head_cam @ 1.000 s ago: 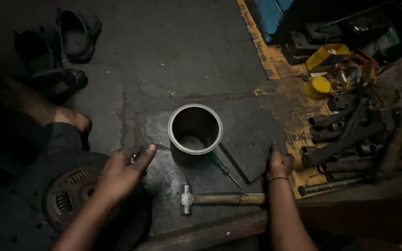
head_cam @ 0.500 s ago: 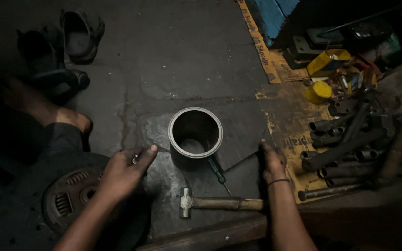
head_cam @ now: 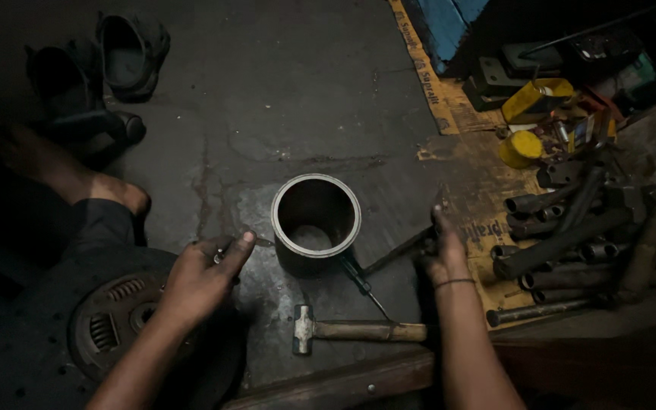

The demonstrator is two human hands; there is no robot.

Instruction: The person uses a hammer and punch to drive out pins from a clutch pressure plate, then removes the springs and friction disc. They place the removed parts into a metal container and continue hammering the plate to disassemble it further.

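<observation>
An open metal cylinder point(head_cam: 316, 220) stands upright on the dark floor between my hands. My left hand point(head_cam: 203, 277) rests just to its left, above a round clutch disc point(head_cam: 115, 334), with the fingers pinched on a small shiny metal piece point(head_cam: 219, 257). My right hand point(head_cam: 442, 254) is to the cylinder's right and grips the near edge of a dark flat sheet point(head_cam: 400, 228) that lies beside the cylinder. A green-handled screwdriver point(head_cam: 362, 282) lies between the cylinder and a wooden-handled hammer point(head_cam: 351, 330).
Several dark pipes and sockets point(head_cam: 571, 228) are piled on cardboard point(head_cam: 480, 201) at the right, with yellow containers point(head_cam: 521, 148) behind them. Sandals point(head_cam: 127, 53) and a bare foot point(head_cam: 111, 193) are at the left. A wooden plank point(head_cam: 335, 383) runs along the near edge.
My right hand has shifted left along the dark sheet's edge, closer to the cylinder. My left hand has stayed beside the cylinder with the small piece.
</observation>
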